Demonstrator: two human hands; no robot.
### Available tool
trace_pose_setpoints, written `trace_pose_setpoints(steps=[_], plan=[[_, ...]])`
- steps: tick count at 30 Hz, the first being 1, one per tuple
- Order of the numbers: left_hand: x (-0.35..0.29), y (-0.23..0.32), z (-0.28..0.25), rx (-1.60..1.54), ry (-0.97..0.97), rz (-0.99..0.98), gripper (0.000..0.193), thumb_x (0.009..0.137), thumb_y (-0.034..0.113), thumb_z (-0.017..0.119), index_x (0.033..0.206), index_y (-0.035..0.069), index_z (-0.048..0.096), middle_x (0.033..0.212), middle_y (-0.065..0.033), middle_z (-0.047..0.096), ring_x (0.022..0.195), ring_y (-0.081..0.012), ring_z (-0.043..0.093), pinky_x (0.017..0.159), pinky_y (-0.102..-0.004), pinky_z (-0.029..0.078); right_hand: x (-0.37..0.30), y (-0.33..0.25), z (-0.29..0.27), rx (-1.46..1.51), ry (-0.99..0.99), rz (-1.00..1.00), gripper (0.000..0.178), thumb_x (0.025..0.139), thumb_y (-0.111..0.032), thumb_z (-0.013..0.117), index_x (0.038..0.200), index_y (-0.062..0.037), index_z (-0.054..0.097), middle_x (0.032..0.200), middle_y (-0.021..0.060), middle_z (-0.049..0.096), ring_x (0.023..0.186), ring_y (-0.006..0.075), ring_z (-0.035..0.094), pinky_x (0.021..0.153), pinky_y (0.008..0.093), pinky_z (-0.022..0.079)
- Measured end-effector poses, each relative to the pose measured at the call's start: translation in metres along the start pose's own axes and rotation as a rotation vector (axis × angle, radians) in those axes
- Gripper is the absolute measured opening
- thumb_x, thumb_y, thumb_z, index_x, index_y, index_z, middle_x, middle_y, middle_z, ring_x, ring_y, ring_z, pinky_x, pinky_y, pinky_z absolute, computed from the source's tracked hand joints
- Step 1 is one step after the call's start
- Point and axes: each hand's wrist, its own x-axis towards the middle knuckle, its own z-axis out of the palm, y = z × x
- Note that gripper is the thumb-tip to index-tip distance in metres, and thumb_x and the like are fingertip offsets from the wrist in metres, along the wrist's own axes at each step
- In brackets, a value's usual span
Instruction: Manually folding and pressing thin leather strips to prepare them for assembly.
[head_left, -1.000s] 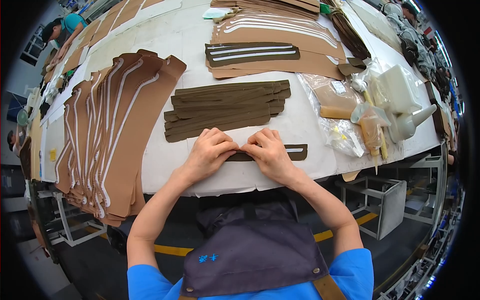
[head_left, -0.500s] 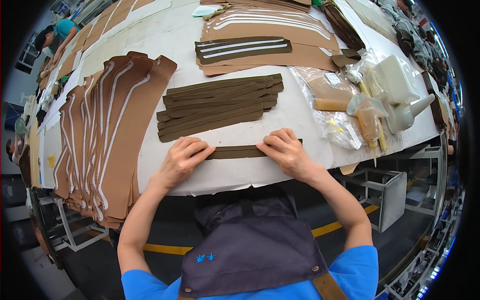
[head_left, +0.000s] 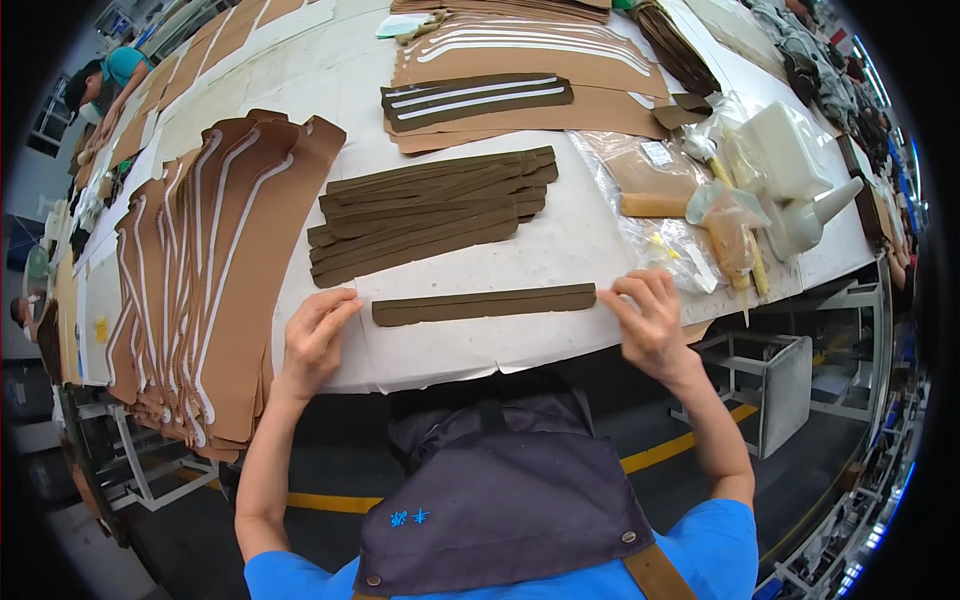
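Observation:
A dark olive-brown fabric strip [head_left: 484,304], folded with a seam line along its length, lies flat near the front edge of the table. Just off its left end is my left hand [head_left: 318,338], fingers loosely bent and holding nothing. My right hand [head_left: 650,318] hovers by the strip's right end, its thumb and curled fingers slightly apart; contact with the strip's tip is hard to make out. Beyond the strip, a loose pile of similar dark strips [head_left: 430,210] is spread out.
Brown panels with white tape lines [head_left: 230,290] are stacked at left. A dark piece with two white stripes [head_left: 475,100] rests on more brown panels at the back. To the right are plastic bags [head_left: 665,240], a glue-filled piping bag [head_left: 735,235] and a white squeeze bottle [head_left: 805,225].
Both hands have let go of the strip and moved apart, the left one leftward and the right one rightward. The whole strip now shows, lying flat.

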Motion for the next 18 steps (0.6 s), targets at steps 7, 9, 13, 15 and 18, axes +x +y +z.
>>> trace_pose_setpoints(steps=[7,9,13,15,18], plan=[[0.033,0.067,0.042,-0.145,-0.016,-0.104,0.062,0.089,-0.014,0.061,0.149,-0.009,0.048,0.129,-0.0235,0.068,0.116,-0.0417,0.066,0.098,-0.0468,0.055,0.077,-0.1,0.088,0.213,-0.198,0.011,0.097,0.093,-0.063,0.063,0.159,0.0034,0.037,0.168,0.0202,0.034,0.16,0.0329,0.026,0.128,0.0548,0.018],[0.021,0.066,0.043,-0.087,-0.08,-0.109,0.067,0.091,-0.009,0.063,0.154,-0.009,0.041,0.136,-0.024,0.065,0.126,-0.0405,0.063,0.105,-0.0472,0.052,0.069,-0.098,0.093,0.177,-0.227,0.022,0.097,0.094,-0.064,0.061,0.159,0.0037,0.037,0.168,0.0198,0.034,0.16,0.0325,0.026,0.128,0.0548,0.018],[0.016,0.063,0.035,-0.017,-0.207,-0.11,0.063,0.094,-0.001,0.065,0.152,-0.008,0.044,0.145,-0.0209,0.061,0.14,-0.0371,0.054,0.118,-0.0485,0.042,0.037,-0.07,0.065,0.138,-0.276,0.13,0.09,0.095,-0.058,0.064,0.155,0.0056,0.043,0.169,0.0195,0.033,0.159,0.0318,0.027,0.128,0.0552,0.018],[0.016,0.062,0.032,-0.026,-0.237,-0.128,0.062,0.094,0.002,0.067,0.152,-0.007,0.045,0.147,-0.0197,0.06,0.144,-0.0362,0.051,0.121,-0.0487,0.038,0.011,-0.046,0.038,0.015,-0.319,0.207,0.086,0.094,-0.053,0.068,0.154,0.0048,0.045,0.168,0.0182,0.035,0.159,0.0307,0.027,0.128,0.0539,0.017],[0.025,0.061,0.03,-0.06,-0.2,-0.14,0.058,0.092,0.006,0.072,0.145,-0.005,0.053,0.146,-0.0173,0.06,0.139,-0.0357,0.055,0.117,-0.0473,0.041,-0.015,-0.018,0.008,-0.061,-0.224,0.292,0.076,0.094,-0.046,0.071,0.147,0.0044,0.053,0.163,0.0185,0.043,0.156,0.033,0.035,0.127,0.0533,0.022]])
